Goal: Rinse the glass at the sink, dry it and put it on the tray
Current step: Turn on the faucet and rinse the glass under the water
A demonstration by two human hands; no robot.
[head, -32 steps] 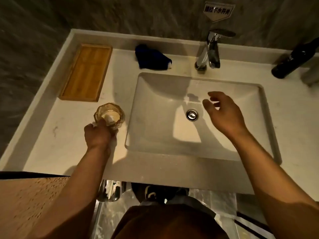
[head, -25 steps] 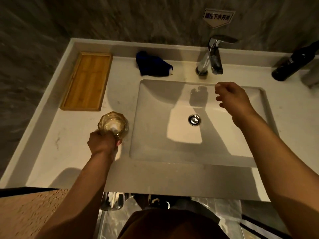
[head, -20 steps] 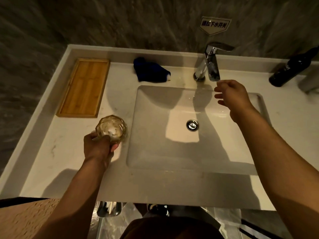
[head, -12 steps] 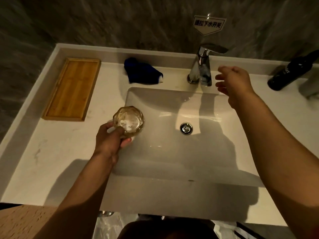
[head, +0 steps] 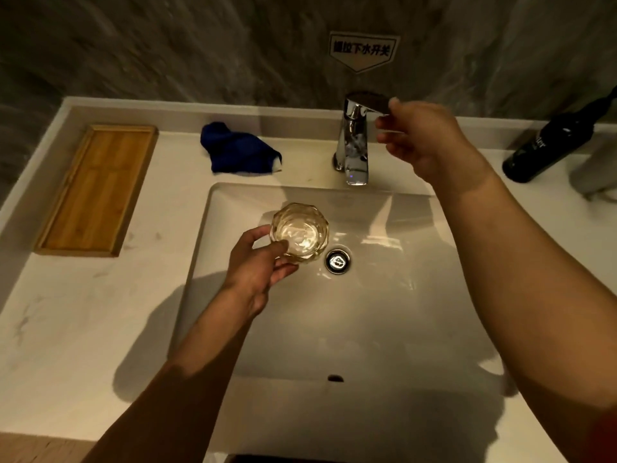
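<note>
My left hand grips a faceted clear glass upright over the white sink basin, just left of the drain. My right hand is at the chrome faucet, its fingers on the end of the lever handle. No water is running from the spout. A wooden tray lies at the far left of the counter. A dark blue cloth sits bunched behind the basin, left of the faucet.
A dark bottle leans at the back right of the counter, with a grey object beside it. A sign hangs on the stone wall above the faucet. The white counter spreads left of the basin.
My left hand lifted the glass off the counter and carried it right, over the basin. My right hand rose from above the drain to the faucet lever.
</note>
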